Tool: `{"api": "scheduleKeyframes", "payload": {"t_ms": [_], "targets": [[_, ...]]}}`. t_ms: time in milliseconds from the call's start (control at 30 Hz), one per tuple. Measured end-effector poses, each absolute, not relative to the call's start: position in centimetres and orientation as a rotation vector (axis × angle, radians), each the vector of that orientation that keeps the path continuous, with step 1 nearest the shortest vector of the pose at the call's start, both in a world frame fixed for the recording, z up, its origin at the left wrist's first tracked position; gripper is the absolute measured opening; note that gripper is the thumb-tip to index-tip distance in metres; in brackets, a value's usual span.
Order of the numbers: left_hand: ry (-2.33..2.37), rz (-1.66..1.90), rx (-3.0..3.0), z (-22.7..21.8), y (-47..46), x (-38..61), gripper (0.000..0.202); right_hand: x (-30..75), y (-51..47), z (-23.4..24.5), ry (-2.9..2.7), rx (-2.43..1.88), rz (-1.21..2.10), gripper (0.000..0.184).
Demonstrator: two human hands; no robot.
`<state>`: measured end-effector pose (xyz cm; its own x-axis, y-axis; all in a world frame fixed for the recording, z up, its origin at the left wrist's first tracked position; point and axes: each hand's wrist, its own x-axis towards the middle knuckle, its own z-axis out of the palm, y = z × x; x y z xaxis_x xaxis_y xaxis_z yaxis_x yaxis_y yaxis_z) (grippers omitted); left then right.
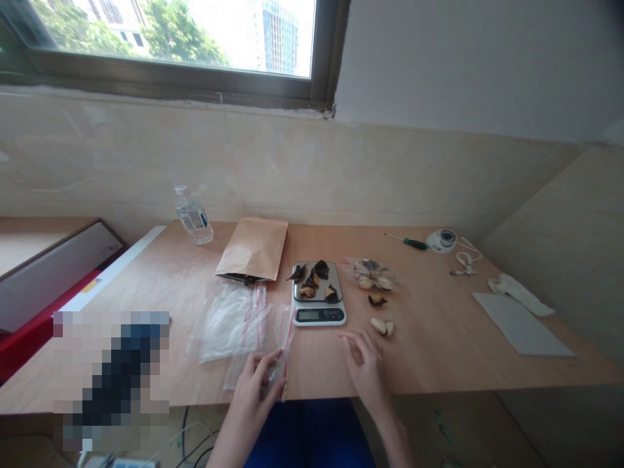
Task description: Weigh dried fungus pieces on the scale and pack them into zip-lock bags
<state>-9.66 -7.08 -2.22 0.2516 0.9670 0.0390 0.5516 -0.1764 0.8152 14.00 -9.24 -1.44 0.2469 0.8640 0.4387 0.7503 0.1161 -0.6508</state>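
Left hand pinching a small zip bag at the counter's near edge, right hand empty

From the head view, the left hand is clamped on a clear zip bag with a red seal, which hangs near the counter's near edge. The right hand is apart from it, fingers loosely spread and touching nothing visible, just short of two pale shell pieces. Beyond them lie a dark shell piece and a clear bag of shells. Dark pieces are heaped on a digital scale to the far left. A careless sweep of the right hand could scatter the loose pieces or jog the scale, and the brittle-looking shells might crack if pressed.
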Motion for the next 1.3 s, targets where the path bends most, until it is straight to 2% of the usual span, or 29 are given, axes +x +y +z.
{"api": "scheduleKeyframes", "payload": {"t_ms": [367,633,1033,1167,1300], "targets": [[1.400,0.749,1.830,-2.6,-6.6,-9.5,0.037,14.9,-10.3,-2.4,-1.505,-1.635,0.232,0.022],[1.427,0.769,1.880,-2.6,-6.5,-9.1,0.030,14.7,-10.4,-2.7,-1.543,-1.685,0.166,0.023],[1.541,0.656,1.875,-0.7,-6.6,-7.7,0.027,14.2,-10.4,-2.7,-1.579,-1.722,0.100,0.022],[1.603,0.854,1.832,1.3,-4.3,-8.9,0.029,14.2,-10.4,-2.9,-1.588,-1.736,0.085,0.021],[1.865,1.141,1.850,3.5,1.3,-11.0,0.031,14.2,-10.5,-3.1,-1.606,-1.752,0.088,0.020]]}}
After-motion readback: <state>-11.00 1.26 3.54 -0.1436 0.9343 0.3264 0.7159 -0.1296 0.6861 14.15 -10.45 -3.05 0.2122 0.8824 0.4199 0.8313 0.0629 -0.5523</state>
